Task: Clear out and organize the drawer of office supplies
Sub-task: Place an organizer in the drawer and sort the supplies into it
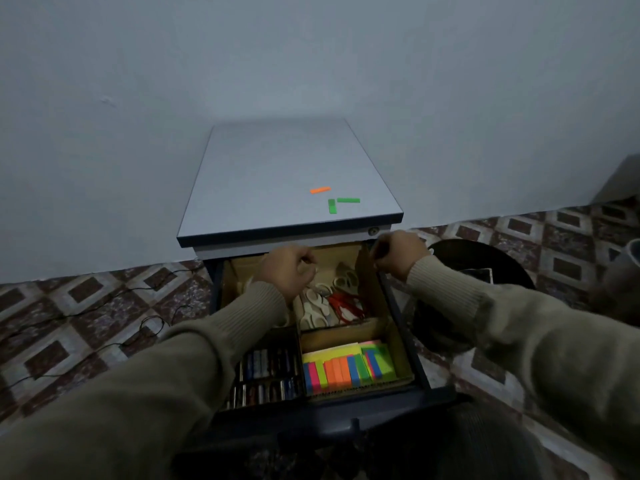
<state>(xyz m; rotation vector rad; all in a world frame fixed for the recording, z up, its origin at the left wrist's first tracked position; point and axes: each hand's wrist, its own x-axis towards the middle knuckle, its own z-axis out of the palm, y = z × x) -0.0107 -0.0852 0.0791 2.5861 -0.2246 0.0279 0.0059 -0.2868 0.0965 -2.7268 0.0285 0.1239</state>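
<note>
The drawer [398, 306] stands pulled out from under the gray cabinet top [277, 174], with patterned floor open on both sides and a dark round bin [485, 265] just beside its right wall. Cardboard dividers [346, 329] split the drawer into compartments: batteries [266, 365] lie near left, bright sticky notes [346, 367] near right, and white-handled scissors [317, 306] with a red cord [346, 306] sit in the far right section. Up on the cabinet top, 1 orange strip [320, 190] and 2 green strips [341, 203] lie near the front right corner, apart from the edge. Both arms reach forward in beige sleeves. The left hand [289, 268] hovers over the far compartments with fingers curled inward; whether it grips anything, I cannot tell. The right hand [401, 252] sits at the drawer's far right corner, fingers curled round the upright cardboard edge there.
</note>
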